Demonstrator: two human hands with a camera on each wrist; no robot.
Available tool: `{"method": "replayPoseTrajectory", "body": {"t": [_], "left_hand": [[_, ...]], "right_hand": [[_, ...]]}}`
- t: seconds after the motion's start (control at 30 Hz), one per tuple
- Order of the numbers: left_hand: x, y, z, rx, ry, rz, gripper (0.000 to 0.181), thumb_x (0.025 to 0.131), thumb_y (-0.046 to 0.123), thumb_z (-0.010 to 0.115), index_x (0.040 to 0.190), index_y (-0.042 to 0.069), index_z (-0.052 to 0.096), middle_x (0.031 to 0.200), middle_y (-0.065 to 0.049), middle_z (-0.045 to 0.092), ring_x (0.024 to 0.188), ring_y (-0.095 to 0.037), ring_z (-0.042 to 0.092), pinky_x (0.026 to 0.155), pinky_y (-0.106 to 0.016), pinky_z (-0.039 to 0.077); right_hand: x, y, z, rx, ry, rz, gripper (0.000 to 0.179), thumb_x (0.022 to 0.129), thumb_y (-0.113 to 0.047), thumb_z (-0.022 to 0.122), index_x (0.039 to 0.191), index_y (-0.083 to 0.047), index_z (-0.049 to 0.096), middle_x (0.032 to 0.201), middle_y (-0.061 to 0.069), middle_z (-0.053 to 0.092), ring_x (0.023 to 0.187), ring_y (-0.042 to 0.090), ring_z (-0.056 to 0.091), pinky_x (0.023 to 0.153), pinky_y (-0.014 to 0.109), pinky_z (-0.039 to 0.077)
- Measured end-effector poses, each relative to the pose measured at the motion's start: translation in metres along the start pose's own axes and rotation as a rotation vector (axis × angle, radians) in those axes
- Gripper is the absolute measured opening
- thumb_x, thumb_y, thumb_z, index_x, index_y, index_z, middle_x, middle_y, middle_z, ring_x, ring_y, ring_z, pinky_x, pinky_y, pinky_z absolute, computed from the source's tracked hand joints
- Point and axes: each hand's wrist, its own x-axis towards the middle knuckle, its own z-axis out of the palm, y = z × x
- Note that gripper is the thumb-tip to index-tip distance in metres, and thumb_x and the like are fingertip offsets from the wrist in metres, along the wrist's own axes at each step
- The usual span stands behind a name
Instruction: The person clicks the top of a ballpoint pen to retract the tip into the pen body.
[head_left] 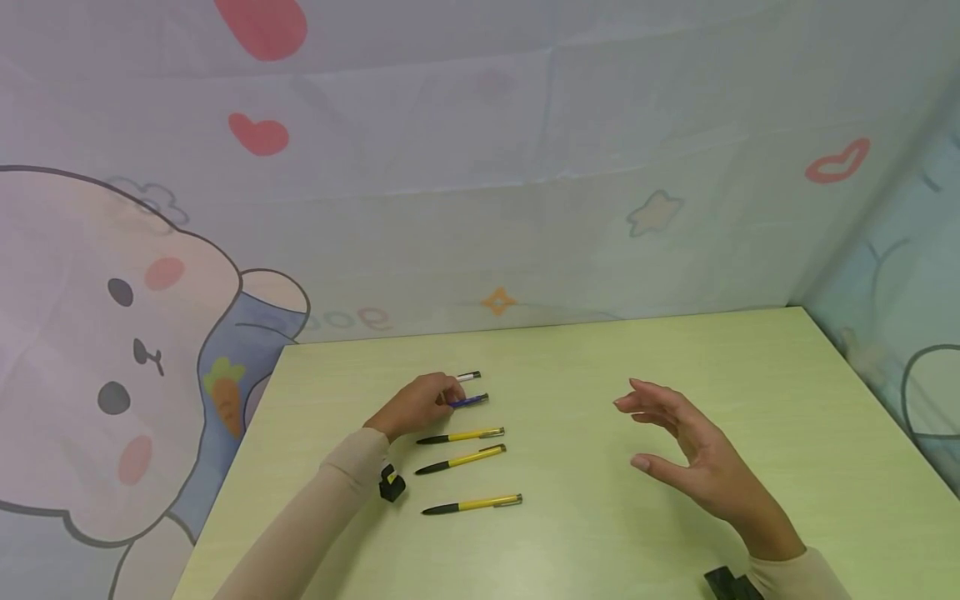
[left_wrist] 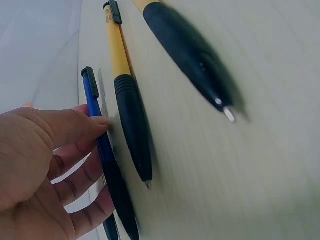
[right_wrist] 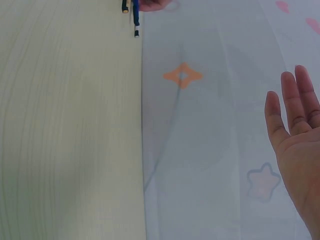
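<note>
At the far left of the table, my left hand (head_left: 422, 403) pinches a blue pen (head_left: 472, 402) between thumb and fingers. In the left wrist view the blue pen (left_wrist: 93, 98) has a dark clip and a black grip, and the thumb lies along its barrel. A white pen (head_left: 468, 377) lies just beyond that hand, partly hidden by it. Nearer to me, three yellow pens (head_left: 480, 434) with black grips lie in a rough column, tips to the left. My right hand (head_left: 697, 462) hovers over the table's right side, fingers apart and holding nothing.
The pale yellow-green table (head_left: 585, 533) ends at a back edge against a printed cloth (head_left: 450, 225) with hearts and a cartoon animal. More cloth hangs along the right side. A black device (head_left: 391, 483) sits at the left wrist, and another (head_left: 731, 583) at the right.
</note>
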Motion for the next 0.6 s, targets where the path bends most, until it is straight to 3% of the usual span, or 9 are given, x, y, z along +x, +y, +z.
{"method": "replayPoseTrajectory", "body": {"t": [0.6], "left_hand": [[-0.0034, 0.0022, -0.0061, 0.004, 0.040, 0.026, 0.020, 0.095, 0.000, 0.065, 0.113, 0.009, 0.070, 0.101, -0.002, 0.066, 0.092, -0.015, 0.060, 0.083, -0.035, 0.053]], "right_hand": [[-0.0030, 0.0071, -0.0011, 0.018, -0.001, -0.025, 0.083, 0.074, 0.029, 0.067, 0.148, 0.017, 0.031, 0.135, 0.027, 0.054, 0.130, 0.026, 0.054, 0.110, 0.027, 0.043]]}}
